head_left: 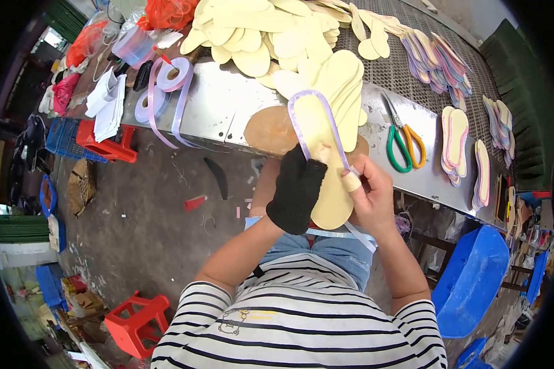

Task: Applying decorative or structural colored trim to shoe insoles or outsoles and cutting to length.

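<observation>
My left hand [298,190], in a black fingerless glove, grips a pale yellow insole [331,203] by its left edge, thumb lying on its face. A lilac ribbon [306,94] runs round the insole's far end and down both long sides. On the right side my right hand [370,190] pinches this ribbon against the insole's edge; a bandage wraps one of its fingers. The ribbon's loose tail [360,237] hangs below that hand. Beyond the insole lies a fanned stack of plain yellow insoles [341,86]. A brown oval board [268,130] sits at the table edge, partly hidden.
Scissors [402,132] with green and orange handles lie right of the stack. Lilac ribbon rolls [172,75] stand at left on the metal table [212,101]. Edged insoles [454,144] lie in piles at right. A blue tub [474,283] and red stools [138,323] stand below.
</observation>
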The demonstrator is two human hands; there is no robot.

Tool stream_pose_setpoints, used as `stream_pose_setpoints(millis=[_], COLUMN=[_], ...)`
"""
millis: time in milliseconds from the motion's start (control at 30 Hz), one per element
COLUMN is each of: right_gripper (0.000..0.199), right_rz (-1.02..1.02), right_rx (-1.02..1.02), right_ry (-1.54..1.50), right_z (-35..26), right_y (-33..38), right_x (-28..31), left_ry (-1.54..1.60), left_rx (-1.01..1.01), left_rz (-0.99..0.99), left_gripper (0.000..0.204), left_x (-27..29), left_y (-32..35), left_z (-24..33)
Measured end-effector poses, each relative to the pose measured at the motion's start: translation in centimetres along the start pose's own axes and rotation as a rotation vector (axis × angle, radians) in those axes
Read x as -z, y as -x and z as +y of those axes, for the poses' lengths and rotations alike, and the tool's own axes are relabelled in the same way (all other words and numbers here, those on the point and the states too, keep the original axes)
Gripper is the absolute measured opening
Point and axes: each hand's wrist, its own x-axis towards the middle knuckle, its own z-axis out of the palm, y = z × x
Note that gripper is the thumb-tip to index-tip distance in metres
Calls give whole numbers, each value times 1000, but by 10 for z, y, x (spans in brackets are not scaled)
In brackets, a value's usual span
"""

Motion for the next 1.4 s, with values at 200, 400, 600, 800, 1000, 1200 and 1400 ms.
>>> stream_pose_setpoints(millis=[200,400,600,800,1000,1200,1400], right_gripper=[16,15,21,24,23,19,17], right_rz=[-59,-200,-4,20,-6,-60,-56], right_rx=[-123,74,31,29,116,-67,-283], right_ry=[-253,44,-25,-12,110,-49,-425], right_z=[-30,-35,-31,-23,-15,-11,-1], right_y=[-50,-64,-41,-23,-14,-1,14], right_x=[41,34,9,0,-1,-2,-6], left_ry=[-286,-159,-84,20,148,193,531], left_rx=[-75,-446,-270,-221,-14,-48,37], left_rz=[-363,-227,-143,-48,-219,-68,-258], left_gripper=[27,25,23,20,17,17,45], left_x=[5,2,-6,-6,-3,-8,0], left_y=[11,-19,-33,-37,-42,-46,-49], left_z=[21,4,41,35,38,36,48])
